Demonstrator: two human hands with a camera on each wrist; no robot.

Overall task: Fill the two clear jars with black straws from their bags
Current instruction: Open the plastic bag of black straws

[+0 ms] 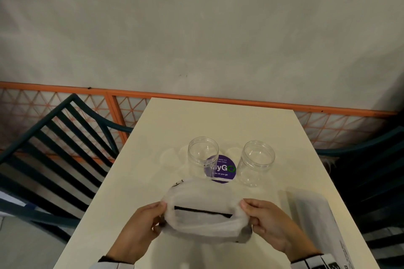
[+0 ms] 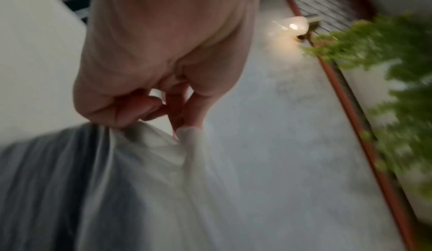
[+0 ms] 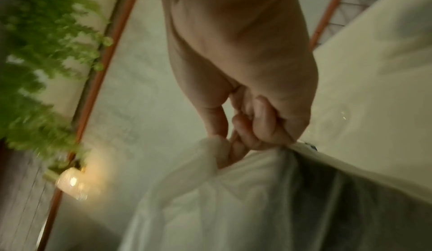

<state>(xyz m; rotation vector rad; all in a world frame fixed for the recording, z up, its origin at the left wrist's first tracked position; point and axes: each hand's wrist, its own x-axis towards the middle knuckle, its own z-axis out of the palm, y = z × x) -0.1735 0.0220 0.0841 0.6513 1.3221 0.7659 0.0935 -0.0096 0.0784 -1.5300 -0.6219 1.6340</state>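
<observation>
Two clear jars stand open and upright on the cream table [image 1: 196,120]: the left jar [image 1: 203,152] and the right jar [image 1: 258,161]. Nearer me I hold a translucent white bag [image 1: 205,209] above the table, with black straws [image 1: 203,211] showing through it as a dark band. My left hand [image 1: 150,218] pinches the bag's left edge and my right hand [image 1: 260,216] pinches its right edge. The left wrist view shows the fingers [image 2: 131,111] curled on the plastic [image 2: 163,162]. In the right wrist view, fingers [image 3: 259,125] grip the bag [image 3: 233,190].
A purple round sticker [image 1: 223,169] lies on the table between the jars. A second translucent bag [image 1: 314,214] lies flat at the table's right side. Dark slatted chairs [image 1: 54,148] flank the table. An orange lattice rail [image 1: 131,102] and a wall stand behind.
</observation>
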